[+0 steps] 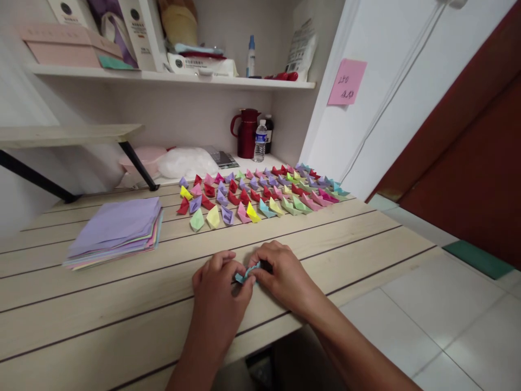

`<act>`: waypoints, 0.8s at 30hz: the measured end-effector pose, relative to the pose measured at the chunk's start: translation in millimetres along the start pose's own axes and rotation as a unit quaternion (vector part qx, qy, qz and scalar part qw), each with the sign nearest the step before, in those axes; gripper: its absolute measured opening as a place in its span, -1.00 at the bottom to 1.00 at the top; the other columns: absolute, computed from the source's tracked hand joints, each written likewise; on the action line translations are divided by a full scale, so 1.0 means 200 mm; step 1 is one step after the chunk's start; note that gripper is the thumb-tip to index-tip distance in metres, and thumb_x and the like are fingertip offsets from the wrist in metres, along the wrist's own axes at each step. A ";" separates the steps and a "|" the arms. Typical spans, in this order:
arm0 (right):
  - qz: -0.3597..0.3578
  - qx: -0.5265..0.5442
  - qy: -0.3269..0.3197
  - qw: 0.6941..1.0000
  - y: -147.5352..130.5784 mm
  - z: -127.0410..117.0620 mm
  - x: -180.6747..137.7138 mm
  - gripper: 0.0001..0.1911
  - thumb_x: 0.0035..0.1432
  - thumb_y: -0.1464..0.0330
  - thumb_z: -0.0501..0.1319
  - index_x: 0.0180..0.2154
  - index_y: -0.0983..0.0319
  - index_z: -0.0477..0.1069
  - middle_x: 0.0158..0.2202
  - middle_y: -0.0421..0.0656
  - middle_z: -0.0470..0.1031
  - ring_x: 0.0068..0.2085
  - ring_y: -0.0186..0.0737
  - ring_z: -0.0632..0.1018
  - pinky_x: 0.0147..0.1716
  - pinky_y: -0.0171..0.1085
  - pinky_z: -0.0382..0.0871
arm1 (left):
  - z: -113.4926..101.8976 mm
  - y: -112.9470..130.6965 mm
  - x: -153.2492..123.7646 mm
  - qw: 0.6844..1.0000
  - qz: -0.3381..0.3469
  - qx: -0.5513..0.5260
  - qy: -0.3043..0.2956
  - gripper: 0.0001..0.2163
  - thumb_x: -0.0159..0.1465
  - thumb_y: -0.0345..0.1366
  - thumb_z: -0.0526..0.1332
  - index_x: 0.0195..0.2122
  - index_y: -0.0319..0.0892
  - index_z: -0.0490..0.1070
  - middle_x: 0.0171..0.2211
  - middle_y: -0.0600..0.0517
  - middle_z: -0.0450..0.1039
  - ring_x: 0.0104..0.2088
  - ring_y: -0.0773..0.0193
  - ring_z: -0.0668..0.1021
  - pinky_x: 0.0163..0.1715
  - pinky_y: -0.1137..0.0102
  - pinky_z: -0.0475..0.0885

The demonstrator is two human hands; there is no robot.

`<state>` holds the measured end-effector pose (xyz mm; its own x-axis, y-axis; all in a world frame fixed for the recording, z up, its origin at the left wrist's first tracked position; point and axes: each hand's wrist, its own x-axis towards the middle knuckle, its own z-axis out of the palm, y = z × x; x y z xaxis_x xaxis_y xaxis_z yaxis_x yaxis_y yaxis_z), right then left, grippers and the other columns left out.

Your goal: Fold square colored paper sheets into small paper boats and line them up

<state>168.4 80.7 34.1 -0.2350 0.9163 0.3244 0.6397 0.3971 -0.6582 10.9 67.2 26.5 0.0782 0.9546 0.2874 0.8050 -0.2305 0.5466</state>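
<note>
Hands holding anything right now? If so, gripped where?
Yes: a small blue folded paper, pinched between both hands over the table. The left hand grips its left end, the right hand its right end; fingers hide most of it.

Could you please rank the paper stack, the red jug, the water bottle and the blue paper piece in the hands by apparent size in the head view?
1. paper stack, though it is nearer the camera
2. red jug
3. water bottle
4. blue paper piece, mostly covered by the left hand and right hand
</note>
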 end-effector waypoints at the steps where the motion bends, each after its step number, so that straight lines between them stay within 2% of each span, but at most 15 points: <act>1: -0.001 0.001 -0.002 1.000 0.00 0.00 0.00 -0.79 0.06 0.59 0.32 -0.35 0.15 0.52 -0.33 -0.22 0.59 -0.19 -0.14 0.49 -0.12 -0.18 0.22 | 0.00 0.00 0.00 1.000 -0.004 -0.001 -0.005 -0.92 0.11 -0.36 0.32 -0.38 -0.01 0.51 -0.04 0.03 0.52 0.06 0.06 0.51 0.07 0.05 0.25; 5: -0.009 0.017 -0.011 1.000 0.01 0.00 0.00 -0.74 0.02 0.63 0.30 -0.34 0.14 0.51 -0.31 -0.22 0.57 -0.16 -0.13 0.48 -0.14 -0.20 0.24 | -0.01 -0.02 0.02 1.000 -0.014 -0.004 -0.024 -0.93 0.13 -0.33 0.32 -0.38 0.01 0.55 -0.02 0.03 0.52 0.05 0.04 0.51 0.07 0.00 0.25; 10: -0.024 0.057 -0.022 0.998 0.01 -0.02 -0.01 -0.58 -0.01 0.67 0.26 -0.18 0.10 0.51 -0.20 -0.22 0.59 -0.11 -0.16 0.51 -0.07 -0.19 0.31 | 0.00 -0.05 0.03 0.999 -0.015 -0.005 -0.045 -0.95 0.13 -0.25 0.33 -0.39 0.06 0.60 -0.02 0.05 0.53 0.03 0.03 0.52 0.08 -0.02 0.27; 12: -0.028 0.082 -0.025 0.996 0.01 -0.04 -0.01 -0.52 0.00 0.67 0.27 -0.09 0.09 0.49 -0.12 -0.19 0.56 -0.07 -0.17 0.51 -0.04 -0.21 0.35 | 0.00 -0.04 0.04 0.999 -0.015 -0.003 -0.047 -0.96 0.13 -0.24 0.34 -0.41 0.08 0.60 -0.03 0.07 0.53 0.01 0.03 0.53 0.08 -0.03 0.28; 15: -0.030 0.161 -0.034 0.986 0.05 -0.09 -0.03 -0.48 0.02 0.62 0.31 0.00 0.09 0.47 0.09 -0.12 0.43 0.13 -0.16 0.45 0.13 -0.19 0.30 | -0.01 -0.03 0.04 0.999 -0.018 -0.002 -0.046 -0.93 0.14 -0.25 0.34 -0.42 0.11 0.60 -0.05 0.09 0.54 0.00 0.04 0.54 0.08 -0.04 0.28; 17: -0.015 0.210 -0.030 0.977 0.08 -0.12 -0.06 -0.51 0.06 0.55 0.34 0.03 0.08 0.46 0.17 -0.11 0.35 0.24 -0.12 0.36 0.24 -0.14 0.20 | -0.01 -0.01 0.03 0.999 -0.021 -0.001 -0.043 -0.92 0.15 -0.27 0.34 -0.43 0.10 0.60 -0.06 0.10 0.54 0.00 0.04 0.54 0.08 -0.03 0.28; 19: 0.006 0.226 -0.012 0.974 0.10 -0.14 -0.09 -0.55 0.11 0.47 0.34 0.04 0.07 0.44 0.19 -0.10 0.33 0.26 -0.10 0.34 0.24 -0.11 0.21 | -0.02 0.01 0.03 0.999 -0.024 0.001 -0.037 -0.90 0.14 -0.31 0.34 -0.44 0.08 0.60 -0.07 0.09 0.55 0.00 0.05 0.54 0.07 -0.01 0.28; 24: 0.004 0.187 0.013 0.982 0.09 -0.13 -0.12 -0.71 0.21 0.39 0.26 -0.01 0.10 0.42 0.09 -0.08 0.42 0.17 -0.09 0.42 0.16 -0.10 0.29 | -0.01 0.04 0.02 1.000 -0.014 0.014 -0.017 -0.88 0.13 -0.39 0.35 -0.45 0.03 0.59 -0.11 0.08 0.56 -0.04 0.09 0.55 0.03 0.06 0.28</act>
<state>205.2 64.6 31.8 -0.2094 0.9196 0.3324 0.3272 0.3862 -0.8624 15.1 67.9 33.7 0.0738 0.9667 0.2452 0.8233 -0.1978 0.5321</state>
